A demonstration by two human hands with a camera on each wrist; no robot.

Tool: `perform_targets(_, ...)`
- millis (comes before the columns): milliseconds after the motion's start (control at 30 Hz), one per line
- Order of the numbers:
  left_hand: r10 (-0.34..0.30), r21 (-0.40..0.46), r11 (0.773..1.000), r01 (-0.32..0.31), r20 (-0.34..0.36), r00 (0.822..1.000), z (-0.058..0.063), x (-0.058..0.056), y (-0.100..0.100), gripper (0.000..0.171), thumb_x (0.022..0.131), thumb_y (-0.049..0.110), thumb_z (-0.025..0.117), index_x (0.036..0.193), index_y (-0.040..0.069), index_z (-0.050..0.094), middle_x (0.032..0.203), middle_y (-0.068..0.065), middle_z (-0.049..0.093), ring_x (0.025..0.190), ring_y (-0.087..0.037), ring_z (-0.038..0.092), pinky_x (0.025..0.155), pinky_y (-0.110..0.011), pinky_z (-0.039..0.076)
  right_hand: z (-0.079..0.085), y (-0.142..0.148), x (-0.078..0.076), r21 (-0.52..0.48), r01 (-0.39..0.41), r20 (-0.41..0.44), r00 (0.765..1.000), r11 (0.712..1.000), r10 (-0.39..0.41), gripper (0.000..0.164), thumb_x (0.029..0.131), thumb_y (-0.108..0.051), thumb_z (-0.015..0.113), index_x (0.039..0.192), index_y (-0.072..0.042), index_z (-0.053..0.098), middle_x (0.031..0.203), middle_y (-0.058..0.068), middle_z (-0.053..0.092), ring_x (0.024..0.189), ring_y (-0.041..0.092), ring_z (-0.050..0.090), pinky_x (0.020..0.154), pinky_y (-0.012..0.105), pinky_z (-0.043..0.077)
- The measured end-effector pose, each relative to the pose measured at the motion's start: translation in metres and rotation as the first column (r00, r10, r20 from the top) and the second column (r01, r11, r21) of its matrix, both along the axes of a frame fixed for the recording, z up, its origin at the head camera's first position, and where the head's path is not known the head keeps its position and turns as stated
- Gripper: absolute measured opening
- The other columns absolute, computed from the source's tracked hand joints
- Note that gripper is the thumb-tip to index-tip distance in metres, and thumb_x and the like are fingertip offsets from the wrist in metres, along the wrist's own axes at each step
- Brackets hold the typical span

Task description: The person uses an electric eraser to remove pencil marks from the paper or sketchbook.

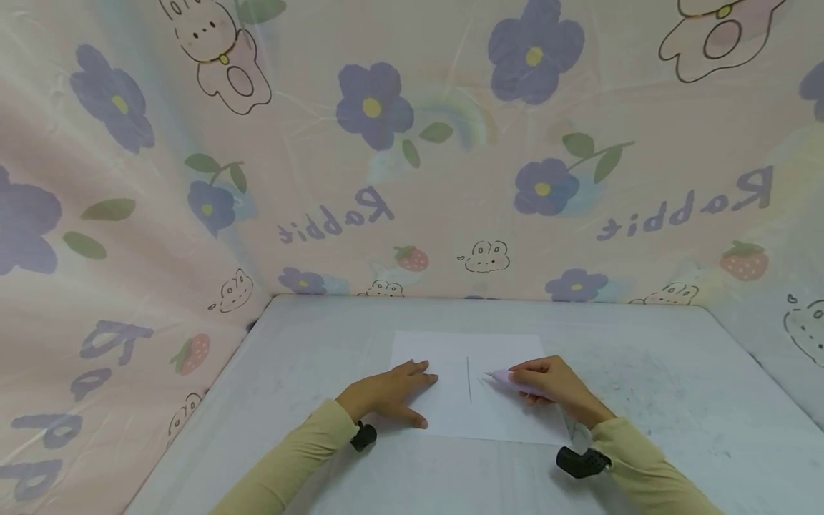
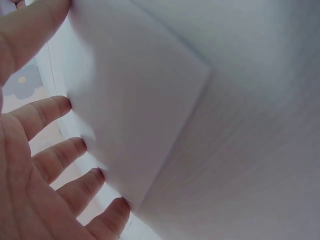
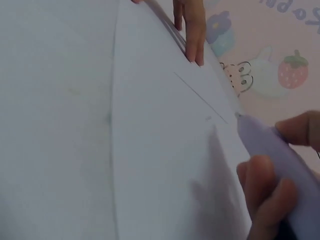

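Observation:
A white sheet of paper lies flat on the table, with one thin dark line drawn near its middle. My left hand rests on the left part of the sheet, fingers spread; in the left wrist view its fingertips press on the paper near a corner. My right hand grips a thick lilac pen over the right part of the sheet. The pen's tip points left, toward the line. In the right wrist view the pen sits between thumb and curled fingers, and a small faint mark shows beside the line.
The white table carries grey smudges on its right side. A patterned curtain with flowers and rabbits hangs behind the table and along its sides. Black wrist devices are strapped at both sleeves.

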State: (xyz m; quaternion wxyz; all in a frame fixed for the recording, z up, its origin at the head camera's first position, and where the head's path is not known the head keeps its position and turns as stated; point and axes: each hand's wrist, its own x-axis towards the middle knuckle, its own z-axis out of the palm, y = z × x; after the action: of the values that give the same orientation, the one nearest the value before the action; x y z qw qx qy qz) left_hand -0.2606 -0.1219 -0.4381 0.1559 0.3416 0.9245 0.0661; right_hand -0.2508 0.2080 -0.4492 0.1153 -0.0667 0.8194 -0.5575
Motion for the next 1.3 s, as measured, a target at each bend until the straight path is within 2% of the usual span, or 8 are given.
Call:
perform_targets(233,0.01,-0.001,1.0,-0.01,0.0,1.0,0.0,-0.001,0.0,0.081,0.083,0.053,0.071,0.15,0.023,0.038,0.158,-0.004,0.023,0.144,-0.026,0.02,0.111,-0.044,0.027,-0.005,-0.013,0.007,0.005,0.098,-0.001,0.995,0.995,-0.098,0.035,0.088,-0.028,0.072,0.108,0.0,0.073,0.063,0.006,0.063,0.055,0.014,0.056,0.052,0.024,0.044)
perform_targets(433,0.007,0.003,1.0,-0.007,0.002,1.0,-0.001,-0.001,-0.001,0.082,0.083,0.053,0.071,0.151,0.022,0.038,0.158,-0.004,0.023,0.144,-0.027,0.02,0.111,-0.044,0.027,-0.007,-0.02,0.011,0.013,0.145,-0.012,0.989,0.989,-0.145,0.035,0.088,-0.028,0.071,0.107,0.001,0.074,0.056,0.007,0.06,0.054,0.015,0.055,0.05,0.024,0.043)
perform_targets(1300,0.006,0.003,1.0,-0.006,0.01,1.0,0.0,0.001,0.0,0.081,0.083,0.051,0.072,0.15,0.021,0.038,0.158,-0.006,0.023,0.144,-0.029,0.02,0.111,-0.045,0.027,-0.01,-0.029,0.014,0.048,0.214,-0.03,0.977,0.976,-0.212,0.027,0.085,-0.023,0.073,0.1,-0.001,0.076,0.054,0.006,0.06,0.049,0.014,0.053,0.046,0.025,0.042)
